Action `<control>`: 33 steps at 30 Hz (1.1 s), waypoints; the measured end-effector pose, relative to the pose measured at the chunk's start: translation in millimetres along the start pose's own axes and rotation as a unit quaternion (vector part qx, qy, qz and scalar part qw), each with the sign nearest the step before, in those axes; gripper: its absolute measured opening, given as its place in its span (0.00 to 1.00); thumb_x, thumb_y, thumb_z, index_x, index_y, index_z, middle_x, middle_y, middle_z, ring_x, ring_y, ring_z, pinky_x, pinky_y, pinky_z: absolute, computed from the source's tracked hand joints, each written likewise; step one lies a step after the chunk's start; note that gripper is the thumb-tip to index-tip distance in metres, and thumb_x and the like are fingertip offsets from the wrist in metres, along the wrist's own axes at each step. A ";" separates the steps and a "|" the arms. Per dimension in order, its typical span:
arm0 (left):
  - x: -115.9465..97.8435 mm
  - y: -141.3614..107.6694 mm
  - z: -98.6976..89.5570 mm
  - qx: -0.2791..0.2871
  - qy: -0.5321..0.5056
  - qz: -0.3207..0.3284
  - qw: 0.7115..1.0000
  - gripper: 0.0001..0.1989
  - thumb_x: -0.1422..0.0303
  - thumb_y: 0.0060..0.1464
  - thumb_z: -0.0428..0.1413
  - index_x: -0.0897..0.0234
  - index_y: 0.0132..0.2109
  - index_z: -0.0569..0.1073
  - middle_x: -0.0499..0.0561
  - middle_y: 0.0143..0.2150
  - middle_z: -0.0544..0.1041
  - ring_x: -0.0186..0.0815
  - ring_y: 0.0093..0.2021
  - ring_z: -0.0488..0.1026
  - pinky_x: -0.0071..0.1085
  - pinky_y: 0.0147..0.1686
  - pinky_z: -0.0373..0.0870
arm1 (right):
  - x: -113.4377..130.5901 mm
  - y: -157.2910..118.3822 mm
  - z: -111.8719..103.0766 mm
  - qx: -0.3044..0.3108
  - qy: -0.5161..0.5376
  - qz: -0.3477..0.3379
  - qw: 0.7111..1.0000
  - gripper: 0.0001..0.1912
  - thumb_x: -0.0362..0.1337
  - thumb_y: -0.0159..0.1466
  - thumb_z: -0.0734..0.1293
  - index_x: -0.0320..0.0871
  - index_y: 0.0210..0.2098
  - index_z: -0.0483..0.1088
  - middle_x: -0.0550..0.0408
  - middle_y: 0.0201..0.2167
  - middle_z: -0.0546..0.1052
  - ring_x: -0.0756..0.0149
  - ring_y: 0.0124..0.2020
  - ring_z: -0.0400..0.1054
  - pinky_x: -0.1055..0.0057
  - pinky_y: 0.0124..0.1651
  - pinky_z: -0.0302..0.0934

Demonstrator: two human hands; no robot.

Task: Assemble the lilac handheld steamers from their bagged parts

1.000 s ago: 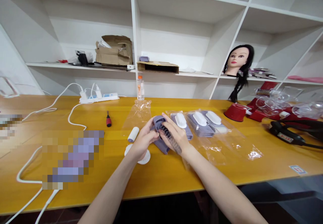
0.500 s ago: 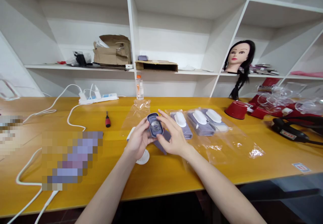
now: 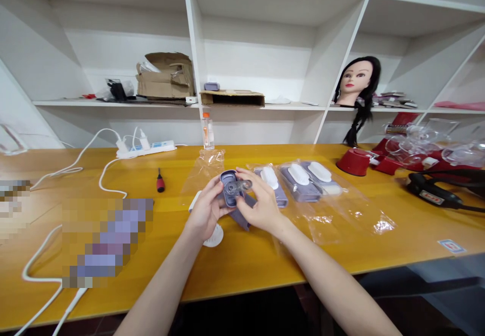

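Observation:
My left hand [image 3: 204, 214] is closed around a small purple-grey oval housing [image 3: 228, 197], its hollow side facing me. The fingers of my right hand [image 3: 261, 199] pinch a clear, round plastic piece [image 3: 243, 185] at the housing's right side; whether it is still joined to the housing I cannot tell. Beneath my hands lies a purple part [image 3: 239, 220], partly covered. A white round disc [image 3: 215, 237] and a white piece [image 3: 194, 202] show on the table beside my left hand. To the right, several purple cases with white oval tops [image 3: 298, 174] rest on clear plastic bags.
A red-and-black screwdriver [image 3: 160, 180] lies left of my hands. Further back stand a power strip [image 3: 151, 148] with white cables and an orange-capped bottle [image 3: 207, 133]. Red devices [image 3: 354, 162] and a black corded tool [image 3: 426, 188] are at the right. A mannequin head [image 3: 356, 83] sits on the shelf.
The clear round piece was inside the housing; my right fingers have now brought it up and out to the right. My left hand keeps its hold on the housing.

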State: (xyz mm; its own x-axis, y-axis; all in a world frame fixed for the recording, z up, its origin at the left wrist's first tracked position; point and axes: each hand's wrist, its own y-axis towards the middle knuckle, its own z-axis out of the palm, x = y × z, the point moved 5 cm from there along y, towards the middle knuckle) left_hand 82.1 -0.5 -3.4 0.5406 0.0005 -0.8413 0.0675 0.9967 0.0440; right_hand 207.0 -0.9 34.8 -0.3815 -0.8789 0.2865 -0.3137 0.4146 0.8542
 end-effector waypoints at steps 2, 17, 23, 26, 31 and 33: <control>-1.0 -0.8 0.5 -0.007 0.027 0.008 1.000 0.21 0.65 0.49 0.57 0.56 0.51 0.66 0.48 0.40 0.74 0.30 0.29 0.74 0.30 0.31 0.73 | -5.1 -0.3 3.8 0.019 -0.011 0.027 0.999 0.25 0.29 0.54 0.61 0.44 0.52 0.63 0.49 0.52 0.70 0.62 0.54 0.64 0.60 0.57 0.59; 1.4 1.5 -3.8 -0.033 0.113 0.012 0.993 0.30 0.65 0.47 0.58 0.55 0.58 0.64 0.49 0.36 0.77 0.30 0.27 0.74 0.26 0.30 0.72 | -4.6 -0.5 9.4 0.177 -0.097 0.090 0.975 0.10 0.30 0.61 0.59 0.42 0.40 0.68 0.50 0.47 0.72 0.65 0.41 0.70 0.68 0.43 0.64; 4.8 2.2 -6.4 -0.036 0.135 0.004 0.990 0.29 0.65 0.46 0.59 0.57 0.57 0.65 0.49 0.35 0.76 0.30 0.26 0.73 0.27 0.28 0.71 | -3.7 -1.8 11.4 0.228 -0.222 0.089 0.944 0.09 0.34 0.61 0.60 0.41 0.40 0.68 0.48 0.45 0.73 0.64 0.34 0.71 0.71 0.33 0.62; 5.3 2.2 -6.1 -0.039 0.140 -0.005 0.989 0.29 0.65 0.45 0.59 0.58 0.57 0.65 0.49 0.35 0.76 0.29 0.24 0.72 0.27 0.28 0.71 | -4.2 -2.5 13.1 0.253 -0.248 0.083 0.931 0.09 0.35 0.61 0.60 0.40 0.39 0.68 0.48 0.43 0.74 0.63 0.34 0.71 0.71 0.32 0.62; 4.7 1.8 -6.6 -0.047 0.146 -0.010 0.988 0.29 0.66 0.45 0.59 0.58 0.56 0.67 0.46 0.29 0.74 0.27 0.21 0.69 0.25 0.26 0.70 | -2.3 -2.7 13.5 0.275 -0.271 0.084 0.919 0.09 0.34 0.62 0.59 0.40 0.39 0.68 0.47 0.42 0.74 0.61 0.34 0.72 0.71 0.31 0.61; 5.4 1.6 -7.1 -0.047 0.148 -0.013 0.988 0.28 0.66 0.45 0.59 0.57 0.56 0.67 0.46 0.29 0.74 0.27 0.21 0.70 0.26 0.26 0.70 | -1.8 -3.0 14.2 0.281 -0.275 0.090 0.915 0.10 0.34 0.62 0.59 0.39 0.39 0.68 0.47 0.40 0.75 0.61 0.33 0.72 0.71 0.30 0.61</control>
State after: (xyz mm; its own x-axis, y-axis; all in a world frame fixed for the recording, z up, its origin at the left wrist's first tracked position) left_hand 79.2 1.6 -11.7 0.2702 -0.0151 -0.9627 -0.0083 0.9998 -0.0180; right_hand 196.4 2.7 25.6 -0.8025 -0.5967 0.0062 -0.5418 0.7329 0.4116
